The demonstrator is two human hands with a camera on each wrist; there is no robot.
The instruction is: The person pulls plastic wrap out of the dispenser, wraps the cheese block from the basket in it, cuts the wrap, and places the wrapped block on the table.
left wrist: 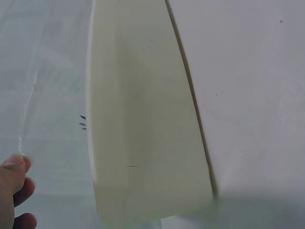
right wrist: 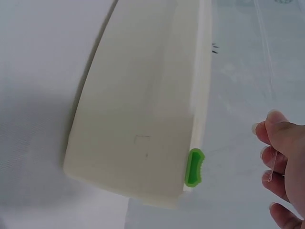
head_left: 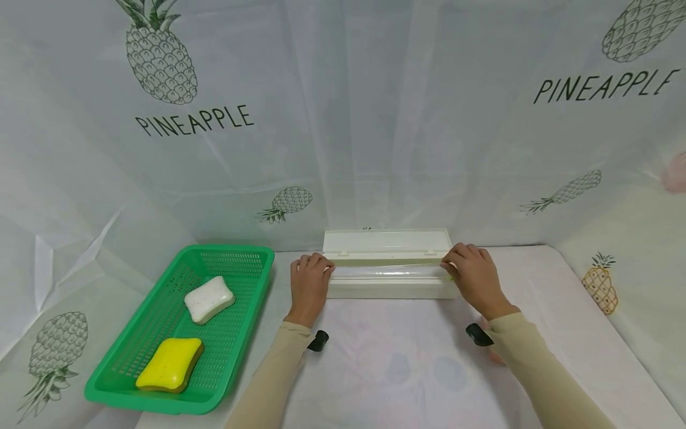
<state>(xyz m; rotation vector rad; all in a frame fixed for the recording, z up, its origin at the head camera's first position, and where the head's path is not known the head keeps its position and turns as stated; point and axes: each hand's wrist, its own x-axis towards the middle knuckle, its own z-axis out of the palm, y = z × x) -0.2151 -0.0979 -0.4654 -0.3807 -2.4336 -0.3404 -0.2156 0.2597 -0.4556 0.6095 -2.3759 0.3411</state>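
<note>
Across a table [head_left: 370, 357], a person's left hand [head_left: 309, 285] and right hand [head_left: 474, 279], both closed at the tips, pinch opposite ends of clear plastic wrap [head_left: 388, 271] at an open white box [head_left: 393, 290], its lid [head_left: 387, 241] raised before a pineapple-print curtain [head_left: 370, 119].

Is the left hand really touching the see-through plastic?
Touching. The left wrist view shows it: the left hand pinches the edge of the clear plastic film, which stretches up from the fingertips.

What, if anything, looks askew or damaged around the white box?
Nothing much stands out. The white box sits straight, its lid open, and the left hand and right hand pinch clear film. One small dark mark on its wall may be a scuff.
</note>
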